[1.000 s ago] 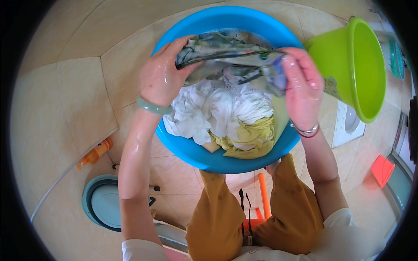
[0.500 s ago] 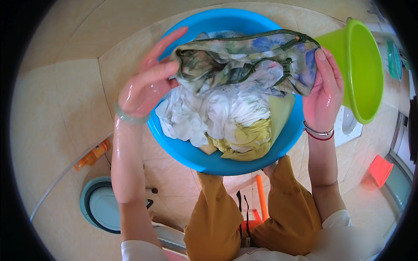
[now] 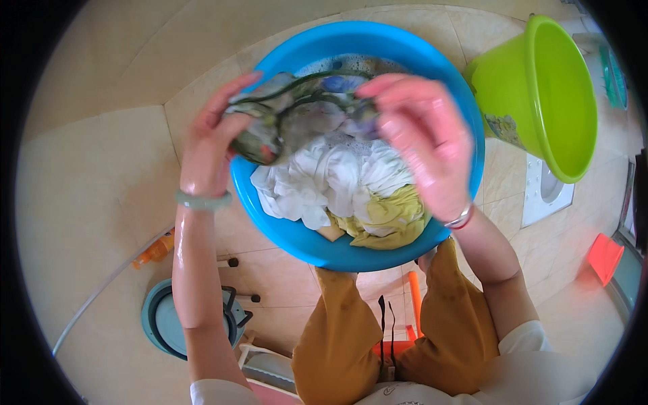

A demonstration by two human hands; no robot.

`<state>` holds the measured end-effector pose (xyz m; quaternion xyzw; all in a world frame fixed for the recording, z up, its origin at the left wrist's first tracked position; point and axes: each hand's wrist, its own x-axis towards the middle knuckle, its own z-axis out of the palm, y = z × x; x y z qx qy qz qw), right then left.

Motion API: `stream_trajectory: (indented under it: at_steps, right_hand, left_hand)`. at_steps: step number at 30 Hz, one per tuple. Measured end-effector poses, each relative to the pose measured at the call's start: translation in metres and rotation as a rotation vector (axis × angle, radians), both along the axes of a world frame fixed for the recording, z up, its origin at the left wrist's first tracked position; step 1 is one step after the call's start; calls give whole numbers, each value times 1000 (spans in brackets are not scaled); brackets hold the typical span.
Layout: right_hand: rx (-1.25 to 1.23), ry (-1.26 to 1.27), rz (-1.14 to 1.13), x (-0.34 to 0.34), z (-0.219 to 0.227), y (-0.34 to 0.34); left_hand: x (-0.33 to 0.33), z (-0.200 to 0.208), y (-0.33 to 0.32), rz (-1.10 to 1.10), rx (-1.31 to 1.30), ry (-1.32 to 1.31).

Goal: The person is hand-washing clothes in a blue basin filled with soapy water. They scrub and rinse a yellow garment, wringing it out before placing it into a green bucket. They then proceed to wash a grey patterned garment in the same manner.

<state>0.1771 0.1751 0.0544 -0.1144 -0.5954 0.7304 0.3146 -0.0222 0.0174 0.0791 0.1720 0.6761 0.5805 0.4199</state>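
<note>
A wet floral garment [image 3: 314,120] with dark green trim is held up over a large blue basin [image 3: 337,256], bunched and smeared by motion. My left hand [image 3: 214,138] closes on its left end, thumb on the near side. My right hand [image 3: 428,128] pinches its right end, fingers bent over the cloth. Below, white wet cloth [image 3: 304,182] lies heaped in the basin beside a yellow-green cloth [image 3: 385,216]. A tan block-like piece [image 3: 331,233] shows under them. Sudsy water [image 3: 358,64] shows along the basin's far side.
A tilted lime-green bucket [image 3: 567,101] stands right of the basin, near a white floor fixture [image 3: 548,192]. A grey-blue folding tub [image 3: 165,317], an orange bottle [image 3: 156,250] and a hose [image 3: 94,297] are at the left. A red-orange object [image 3: 605,258] sits far right.
The garment was stretched wide between my hands; now it is bunched narrower and shifted left. My right hand has moved left and turned inward over it. My left hand has lowered slightly.
</note>
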Motion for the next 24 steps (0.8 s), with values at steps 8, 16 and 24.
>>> stream_trajectory:
  at_steps: [8, 16, 24]
  right_hand:
    - [640, 76, -20, -26, 11, -22]
    - [606, -235, 346, -42, -66, -13]
    - [597, -574, 270, 7, -160, 3]
  left_hand:
    - [46, 45, -9, -147, -206, 423]
    - [75, 107, -4, 103, 160, 505]
    - [57, 115, -42, 360, 390, 369]
